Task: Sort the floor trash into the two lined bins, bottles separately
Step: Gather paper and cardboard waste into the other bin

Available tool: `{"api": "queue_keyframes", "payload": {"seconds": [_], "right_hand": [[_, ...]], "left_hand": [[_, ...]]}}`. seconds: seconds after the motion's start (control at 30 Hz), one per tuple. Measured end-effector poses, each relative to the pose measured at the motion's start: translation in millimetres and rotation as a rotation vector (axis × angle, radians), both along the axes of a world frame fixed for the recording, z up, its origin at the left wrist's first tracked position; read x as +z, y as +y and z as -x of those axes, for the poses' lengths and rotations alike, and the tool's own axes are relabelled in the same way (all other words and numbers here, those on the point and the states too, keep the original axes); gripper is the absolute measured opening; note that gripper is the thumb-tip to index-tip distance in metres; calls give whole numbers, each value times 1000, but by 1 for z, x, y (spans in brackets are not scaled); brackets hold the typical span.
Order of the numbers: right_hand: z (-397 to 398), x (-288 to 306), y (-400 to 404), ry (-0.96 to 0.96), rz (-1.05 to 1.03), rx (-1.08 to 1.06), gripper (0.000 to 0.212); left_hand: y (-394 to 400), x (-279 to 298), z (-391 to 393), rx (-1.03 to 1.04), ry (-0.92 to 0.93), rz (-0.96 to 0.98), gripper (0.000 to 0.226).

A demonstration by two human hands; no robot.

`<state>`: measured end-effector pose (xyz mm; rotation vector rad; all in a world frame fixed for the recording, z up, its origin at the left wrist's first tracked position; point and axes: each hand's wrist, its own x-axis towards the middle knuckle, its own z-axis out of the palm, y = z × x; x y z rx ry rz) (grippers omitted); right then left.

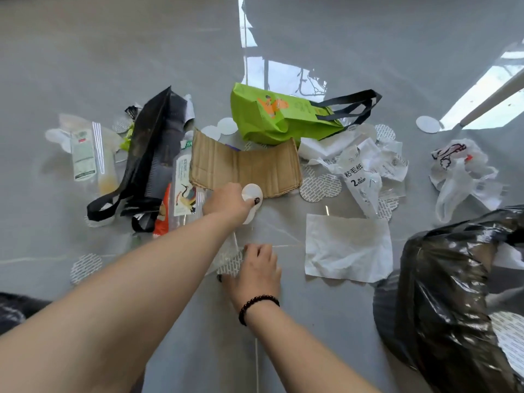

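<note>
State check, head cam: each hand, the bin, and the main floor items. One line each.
left hand: pinches white round discs
right hand: fingers curled on a patterned disc on the floor
black-lined bin: open, trash already inside
green bag: crumpled, on its side
cardboard piece: flat, curved, on floor
clear bottle: lying down, on floor
white paper sheet: flat, creased

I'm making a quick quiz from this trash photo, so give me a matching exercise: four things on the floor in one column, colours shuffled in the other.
Things:
1. tote bag
2. cardboard
3. bin liner
4. tissue

Colours:
A. white
B. brown
C. green
D. black

Pairs: 1-C, 2-B, 3-D, 4-A
</note>
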<state>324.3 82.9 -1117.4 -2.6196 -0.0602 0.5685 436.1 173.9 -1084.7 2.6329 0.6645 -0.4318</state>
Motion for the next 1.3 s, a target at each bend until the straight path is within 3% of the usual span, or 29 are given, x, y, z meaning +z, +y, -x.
{"api": "queue_keyframes", "payload": {"seconds": [0.2, 0.27, 0.4, 0.5, 0.6, 0.73, 0.8, 0.87, 0.97, 1.1, 1.23, 1.3], "right_hand": [[-17, 7, 18, 171, 18, -155, 44], [-22, 13, 17, 206, 6, -156, 39], [-13, 21, 9, 272, -119, -48, 7], [-9, 39, -8, 336, -255, -142, 12], [-31, 78, -35, 356, -401, -335, 24], [-85, 163, -76, 152, -672, -554, 30], [-99, 208, -92, 41, -815, -614, 27], [-101, 249, -109, -62, -887, -579, 22], [-88, 290, -138, -199, -791, -366, 15], [-59, 303, -178, -236, -666, -119, 34], [-38, 301, -215, -149, -790, -134, 38], [-31, 306, -245, -220, -788, -124, 40]], "left_hand": [[12, 21, 9, 35, -76, 137, 37], [11, 31, 12, 17, -81, 200, 38], [9, 51, 21, -27, -102, 315, 35], [9, 56, 30, -36, -107, 458, 33], [-8, 67, 32, 94, -159, 686, 38], [-59, 117, 22, 428, -347, 1118, 26], [-80, 145, 25, 477, -410, 1184, 28], [-98, 171, 36, 438, -432, 1206, 30], [-114, 199, 59, 295, -436, 1278, 28], [-134, 213, 86, 82, -382, 1178, 24], [-158, 218, 100, -56, -322, 1192, 26], [-171, 214, 105, -120, -277, 1234, 32]]}}
